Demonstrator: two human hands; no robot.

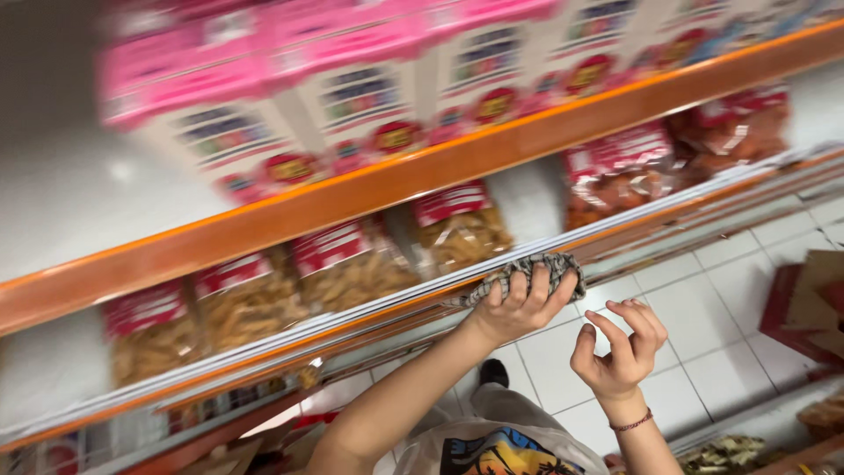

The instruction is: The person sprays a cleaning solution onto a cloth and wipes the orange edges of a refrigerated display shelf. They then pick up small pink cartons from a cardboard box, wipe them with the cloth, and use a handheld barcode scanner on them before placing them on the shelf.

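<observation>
My left hand presses a crumpled grey patterned cloth against the front edge of a shop shelf. My right hand hovers just right of it, fingers curled loosely, holding nothing; a thin red band circles its wrist. Behind the shelf edge stand clear bags of golden snacks with red labels. The whole view is tilted and blurred.
An orange shelf above carries pink and white boxes. More red-labelled snack bags sit to the right. Below lie white floor tiles, a red-brown carton at right, and lower shelves with goods.
</observation>
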